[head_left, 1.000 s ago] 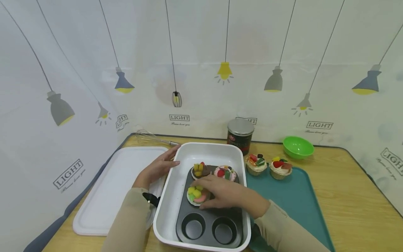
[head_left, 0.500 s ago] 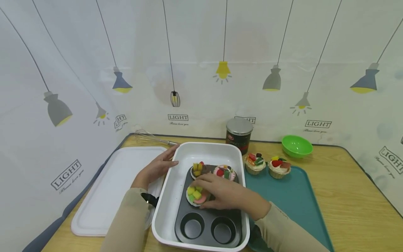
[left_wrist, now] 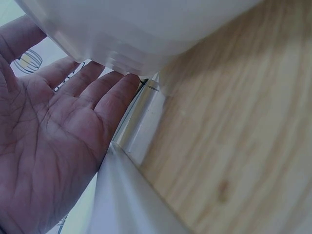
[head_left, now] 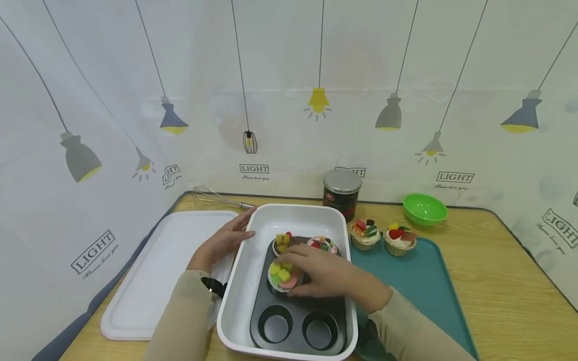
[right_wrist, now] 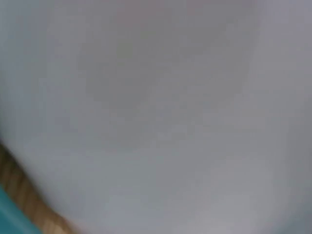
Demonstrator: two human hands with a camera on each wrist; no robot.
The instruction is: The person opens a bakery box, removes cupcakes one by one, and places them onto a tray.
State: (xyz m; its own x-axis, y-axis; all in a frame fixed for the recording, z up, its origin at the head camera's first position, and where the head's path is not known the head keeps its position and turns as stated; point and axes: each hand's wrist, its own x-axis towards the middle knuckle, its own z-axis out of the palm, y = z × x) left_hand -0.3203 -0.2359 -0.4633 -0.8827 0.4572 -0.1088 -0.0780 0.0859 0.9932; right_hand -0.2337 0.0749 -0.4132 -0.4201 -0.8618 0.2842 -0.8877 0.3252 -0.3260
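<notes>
In the head view my right hand (head_left: 329,272) grips a fruit-topped cupcake (head_left: 282,276) by its edge, just over the dark muffin tin (head_left: 298,313). Two more cupcakes, one with chocolate and yellow fruit (head_left: 282,242) and one with pink edging (head_left: 324,243), sit in the tin's far cups. Part of each is behind my right hand. The tin lies in a deep white pan (head_left: 231,306). Against the pan's left side rests my left hand (head_left: 223,243); the left wrist view has its fingers (left_wrist: 117,100) extended along the outer wall. Only a pale blur fills most of the right wrist view.
Two cupcakes (head_left: 400,241) stand at the far end of a teal tray (head_left: 406,286) on the right. Behind are a coffee canister (head_left: 341,195) and a green bowl (head_left: 425,209). A white tray (head_left: 149,291) and a whisk (head_left: 219,198) lie left.
My right hand has risen slightly with the fruit cupcake, which now shows a dark gap beneath it. My left hand has stayed at the pan's side. The head view has drifted slightly.
</notes>
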